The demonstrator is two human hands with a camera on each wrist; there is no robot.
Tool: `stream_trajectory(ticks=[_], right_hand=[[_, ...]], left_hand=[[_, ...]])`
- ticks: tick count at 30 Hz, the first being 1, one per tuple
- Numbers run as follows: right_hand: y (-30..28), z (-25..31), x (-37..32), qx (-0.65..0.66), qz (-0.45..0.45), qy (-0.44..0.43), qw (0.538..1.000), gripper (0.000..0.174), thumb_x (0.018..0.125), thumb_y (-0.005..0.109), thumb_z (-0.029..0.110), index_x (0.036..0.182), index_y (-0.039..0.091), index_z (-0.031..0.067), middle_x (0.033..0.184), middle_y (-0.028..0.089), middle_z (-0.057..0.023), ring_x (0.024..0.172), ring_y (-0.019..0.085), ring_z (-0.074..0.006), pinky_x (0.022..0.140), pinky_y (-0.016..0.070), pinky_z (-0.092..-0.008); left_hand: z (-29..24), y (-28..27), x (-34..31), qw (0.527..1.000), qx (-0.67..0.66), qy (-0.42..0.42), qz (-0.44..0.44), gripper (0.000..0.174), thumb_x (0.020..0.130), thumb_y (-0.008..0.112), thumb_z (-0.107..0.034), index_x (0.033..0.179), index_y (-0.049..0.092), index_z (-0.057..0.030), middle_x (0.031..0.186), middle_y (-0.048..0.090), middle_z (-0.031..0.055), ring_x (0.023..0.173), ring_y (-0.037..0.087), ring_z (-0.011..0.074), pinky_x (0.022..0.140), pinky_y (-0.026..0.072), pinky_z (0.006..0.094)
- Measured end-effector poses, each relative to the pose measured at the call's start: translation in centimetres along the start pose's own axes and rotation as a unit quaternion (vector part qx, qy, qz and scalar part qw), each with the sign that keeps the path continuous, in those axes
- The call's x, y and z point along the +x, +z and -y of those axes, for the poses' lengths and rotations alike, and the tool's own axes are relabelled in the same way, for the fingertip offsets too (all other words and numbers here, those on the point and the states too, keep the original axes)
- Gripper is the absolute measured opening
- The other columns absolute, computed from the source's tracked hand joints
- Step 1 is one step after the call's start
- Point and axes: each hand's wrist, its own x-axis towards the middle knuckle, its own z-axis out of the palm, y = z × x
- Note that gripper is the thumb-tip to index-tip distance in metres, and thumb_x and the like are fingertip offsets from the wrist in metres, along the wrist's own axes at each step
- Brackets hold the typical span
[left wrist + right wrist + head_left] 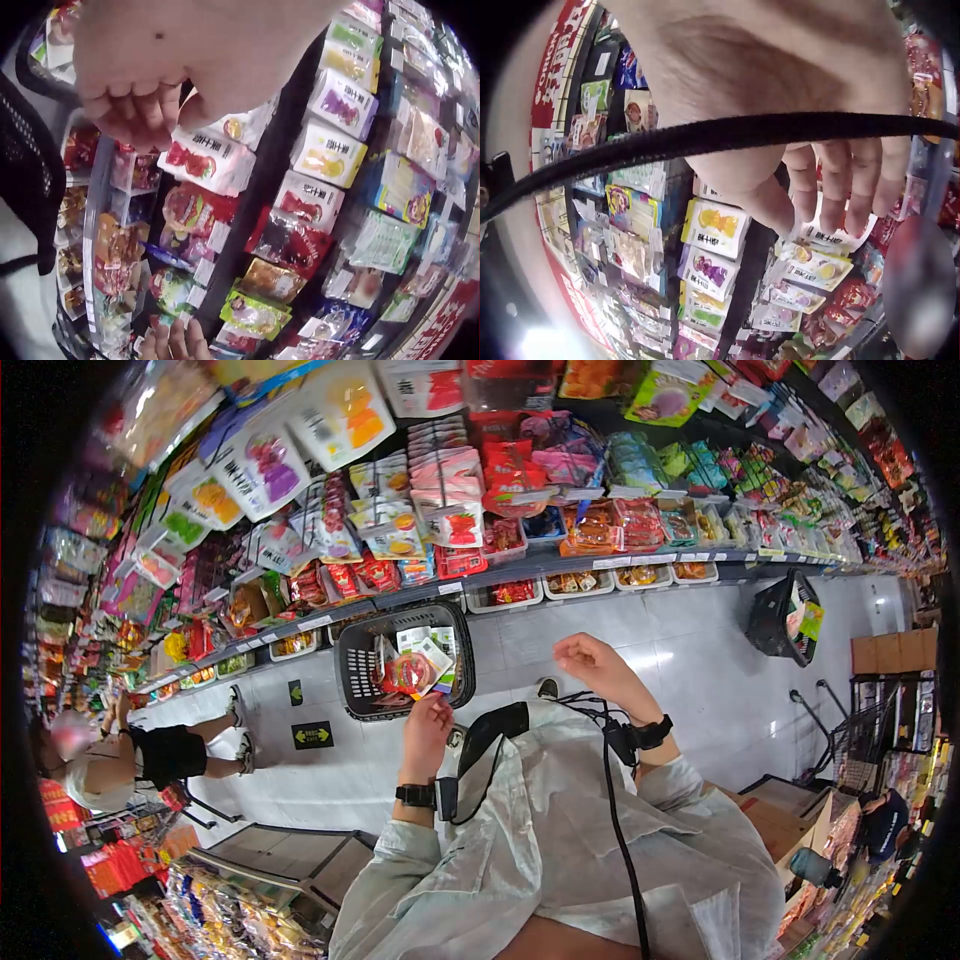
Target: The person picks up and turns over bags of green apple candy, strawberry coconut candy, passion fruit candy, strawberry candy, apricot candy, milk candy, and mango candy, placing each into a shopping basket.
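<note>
My left hand (428, 732) hovers at the near rim of a black shopping basket (350, 685), its fingers loosely bent with nothing in them. Inside the basket lie a round red package (408, 673) and white packets (428, 645). In the left wrist view the left hand (172, 60) overlaps a white strawberry-print pouch (202, 161) on the rack. My right hand (600, 670) hangs in the air right of the basket, fingers relaxed and holding nothing. The right wrist view shows that hand (795, 82) before the hanging pouches, a black cord (727, 133) crossing the picture.
A long shelf of snack packets (450, 525) runs across the front, small bins (580, 582) along its lower edge. A second black basket (785, 620) stands at the right. A person in black shorts (170, 755) is at the left. Cardboard boxes (780, 825) stand behind me at right.
</note>
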Motion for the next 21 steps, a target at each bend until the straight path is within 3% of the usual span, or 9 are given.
stream_trajectory(ticks=[11, 21], right_hand=[[-12.1, -1.1, 1.4, 0.06, -0.026, 0.007, 0.998, 0.027, 0.098, 0.068, 0.019, 0.118, 0.064, 0.0015, 0.104, 0.066, -0.0027, 0.094, 0.061, -0.0098, 0.086, 0.05, -0.026], [-16.2, -0.4, 5.8, 0.058, -0.036, 0.009, 0.998, 0.027, 0.099, 0.067, 0.018, 0.12, 0.063, 0.0008, 0.106, 0.066, -0.0029, 0.097, 0.061, -0.0101, 0.088, 0.0496, -0.0261]], left_hand=[[4.2, 17.6, 3.0, 0.992, 0.113, 0.022, 0.057, 0.017, 0.1, 0.059, -0.019, 0.114, 0.061, -0.0093, 0.098, 0.066, 0.0059, 0.092, 0.064, 0.0182, 0.083, 0.0501, 0.0315], [1.1, 22.2, 8.9, 0.969, 0.229, 0.017, 0.085, 0.02, 0.101, 0.057, -0.02, 0.118, 0.062, -0.0092, 0.099, 0.067, 0.0058, 0.091, 0.064, 0.0165, 0.08, 0.0499, 0.0306]])
